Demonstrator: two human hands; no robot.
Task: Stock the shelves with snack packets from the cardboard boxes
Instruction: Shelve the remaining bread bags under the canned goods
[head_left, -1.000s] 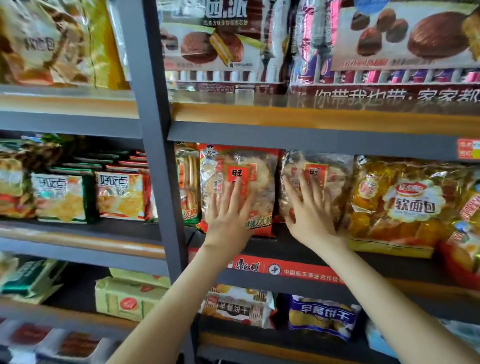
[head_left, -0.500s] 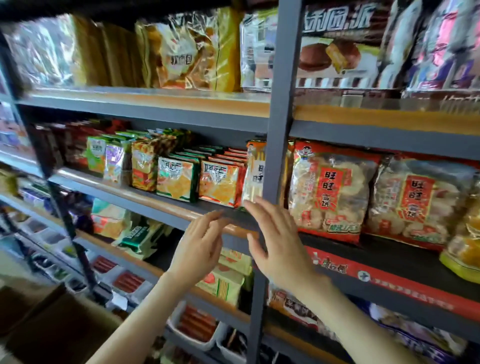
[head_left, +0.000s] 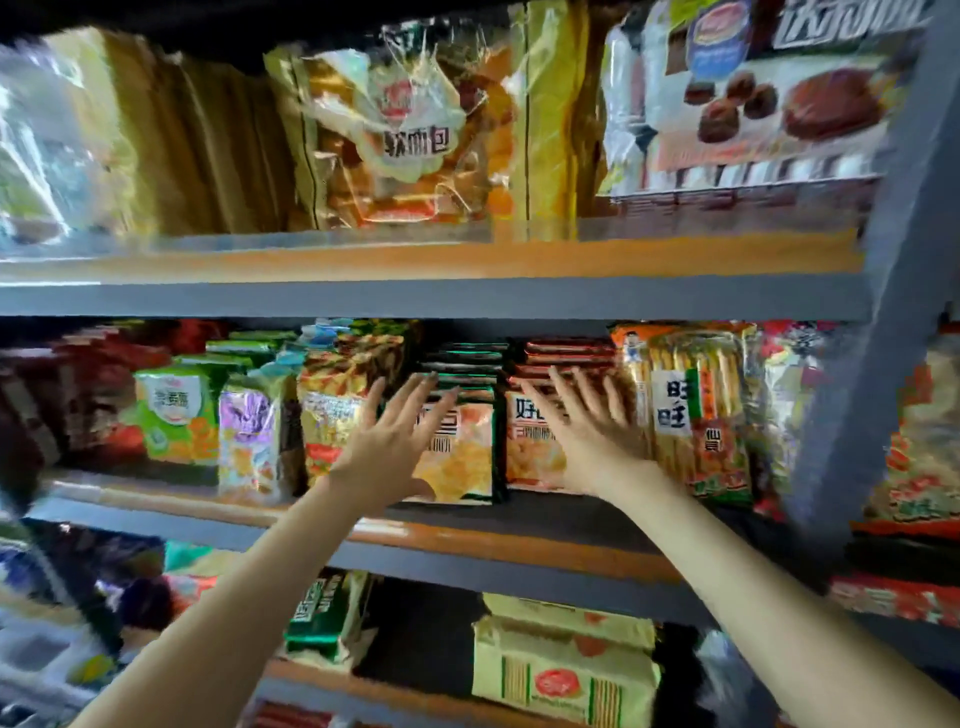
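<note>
Spreading wide and holding nothing, the left hand (head_left: 395, 441) is fronting a green-edged foil snack packet (head_left: 460, 460). At its three o'clock, the right hand (head_left: 592, 441) is fronting a red-edged foil packet (head_left: 530, 449). Both packets are standing on the grey orange-lipped metal shelf (head_left: 519, 545). They are likely light, slick and crushable, so gripping the side edges seems best.

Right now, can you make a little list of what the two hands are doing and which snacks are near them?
left hand: open, fingers spread, in front of the green-edged packet
right hand: open, fingers spread, in front of the red-edged packet
touching: too blurry to tell
holding: nothing
right of hands: cracker stick packet, upright
left of hands: purple packet, green packet
shelf above: soft bread bag, chocolate pie box
</note>
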